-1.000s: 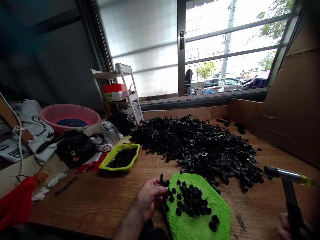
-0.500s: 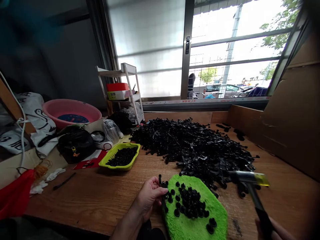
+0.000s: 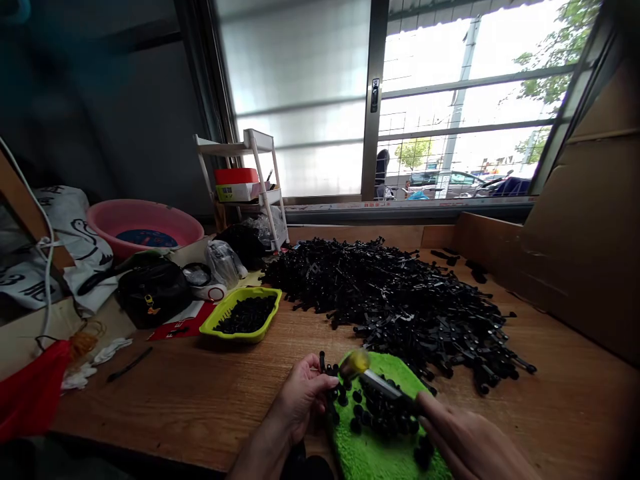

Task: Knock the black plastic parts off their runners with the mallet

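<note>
My left hand [image 3: 306, 393] pinches a small black part [image 3: 323, 362] at the left edge of a green fuzzy mat [image 3: 395, 373]. In my right hand [image 3: 455, 427] is a hammer [image 3: 383, 383], its fingers wrapped round the dark handle. The hammer's yellow-tipped head [image 3: 356, 363] is blurred and sits close to my left fingertips; whether it touches the part I cannot tell. Several small round black pieces [image 3: 387, 413] lie heaped on the mat, partly covered by the hammer and right hand.
A large pile of black parts [image 3: 390, 293] spreads behind the mat. To the left stands a yellow-green basket [image 3: 257, 333] of small black pieces. Farther left are a black bag [image 3: 155, 293] and a pink basin [image 3: 100, 220]. Cardboard [image 3: 590, 233] walls the right side.
My right hand has swung the hammer from the right of the mat leftward over it, up to the left fingertips. My left hand stays in about the same place.
</note>
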A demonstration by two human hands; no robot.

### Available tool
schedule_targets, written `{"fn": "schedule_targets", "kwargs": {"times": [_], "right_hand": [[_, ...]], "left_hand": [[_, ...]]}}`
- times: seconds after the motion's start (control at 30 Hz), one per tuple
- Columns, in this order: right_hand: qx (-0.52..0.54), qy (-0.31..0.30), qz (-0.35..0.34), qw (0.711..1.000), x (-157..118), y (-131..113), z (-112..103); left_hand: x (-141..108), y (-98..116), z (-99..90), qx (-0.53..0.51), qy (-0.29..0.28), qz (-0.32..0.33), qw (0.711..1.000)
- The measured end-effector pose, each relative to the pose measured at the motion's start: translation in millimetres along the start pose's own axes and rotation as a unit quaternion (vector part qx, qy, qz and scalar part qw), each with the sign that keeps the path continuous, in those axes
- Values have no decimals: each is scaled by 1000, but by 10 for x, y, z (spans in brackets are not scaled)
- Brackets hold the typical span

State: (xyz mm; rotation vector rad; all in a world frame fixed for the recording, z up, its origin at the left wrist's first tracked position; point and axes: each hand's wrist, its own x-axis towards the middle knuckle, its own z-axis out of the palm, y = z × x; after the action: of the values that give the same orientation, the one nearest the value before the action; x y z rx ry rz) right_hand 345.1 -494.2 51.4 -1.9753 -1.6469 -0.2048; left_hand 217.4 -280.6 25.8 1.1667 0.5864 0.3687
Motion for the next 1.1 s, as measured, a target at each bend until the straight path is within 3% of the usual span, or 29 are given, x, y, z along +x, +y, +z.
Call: {"fn": "schedule_targets", "kwargs": {"times": [0.1, 0.23, 0.4, 0.67, 0.97, 1.1], "right_hand": [[-13, -23, 2, 1000, -13, 44, 27], [48, 15, 32, 998, -41, 45, 7], [-54, -50, 1, 997, -71, 46, 60], [66, 58, 79, 993, -76, 67, -91], [106, 78, 116, 984, -192, 140, -56], [92, 67, 108, 988, -215, 151, -46]], "left_hand": [[3, 1, -3, -8, 8, 11, 1000], [8, 1, -4, -15, 0, -4, 1000], [17, -19, 0, 0, 15, 13, 1000], [11, -58, -56, 0, -18, 25, 1000], [-3, -33, -121, 22, -97, 24, 995], [-1, 0, -98, 44, -94, 19, 994]]}}
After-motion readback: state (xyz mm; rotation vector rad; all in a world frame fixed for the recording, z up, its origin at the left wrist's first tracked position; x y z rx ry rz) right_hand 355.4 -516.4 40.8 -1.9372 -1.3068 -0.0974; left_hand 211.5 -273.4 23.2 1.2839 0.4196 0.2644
